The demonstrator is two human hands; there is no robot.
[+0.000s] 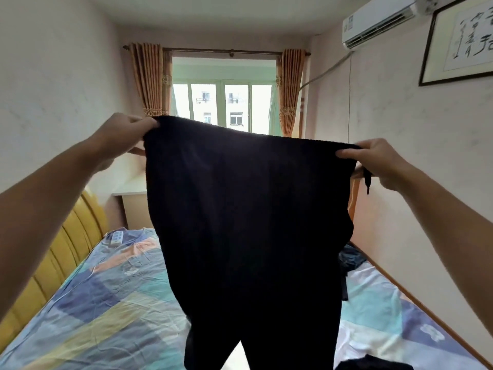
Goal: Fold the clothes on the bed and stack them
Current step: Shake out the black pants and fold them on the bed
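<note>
Both grips pinch black trousers (pixel 248 222) waistband: left hand (pixel 125 134), right hand (pixel 373 158); legs hang down.

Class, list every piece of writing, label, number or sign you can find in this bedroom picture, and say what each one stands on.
Framed calligraphy on the right wall: large black brush characters, cut off by the picture edge, not readable with certainty.
Air conditioner: a small blue label at its left end, too small to read.
Remote control on the bed: buttons and markings too blurred to read.
Bedsheet: faint printed lettering, illegible.
Black trousers: no text visible.
</note>
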